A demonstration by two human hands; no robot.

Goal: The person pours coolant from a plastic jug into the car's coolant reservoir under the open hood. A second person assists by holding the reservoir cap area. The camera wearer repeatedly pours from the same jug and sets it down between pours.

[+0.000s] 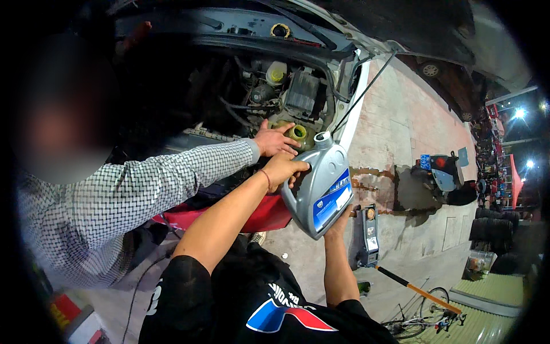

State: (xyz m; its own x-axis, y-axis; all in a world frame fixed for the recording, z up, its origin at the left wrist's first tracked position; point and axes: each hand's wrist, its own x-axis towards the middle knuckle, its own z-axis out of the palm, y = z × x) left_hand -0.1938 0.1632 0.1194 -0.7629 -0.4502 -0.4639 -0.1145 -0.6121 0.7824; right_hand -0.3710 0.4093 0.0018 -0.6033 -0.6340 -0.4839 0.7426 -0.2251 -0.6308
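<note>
A grey plastic jug with a blue label is held tilted in front of me over the front of an open engine bay. Its uncapped mouth points up and away from me. My left hand is closed round the jug's handle side. From below, my right hand grips the lower end, its fingers mostly hidden behind the jug. Just beyond is a yellowish reservoir with an open neck, apart from the jug's mouth. A co-worker's hand rests against that reservoir, close to my left hand.
The co-worker's checked sleeve reaches in from the left. A prop rod rises at the bay's right edge. A yellow ring-shaped cap lies on the far ledge. On the floor at right stand a floor jack and a scooter.
</note>
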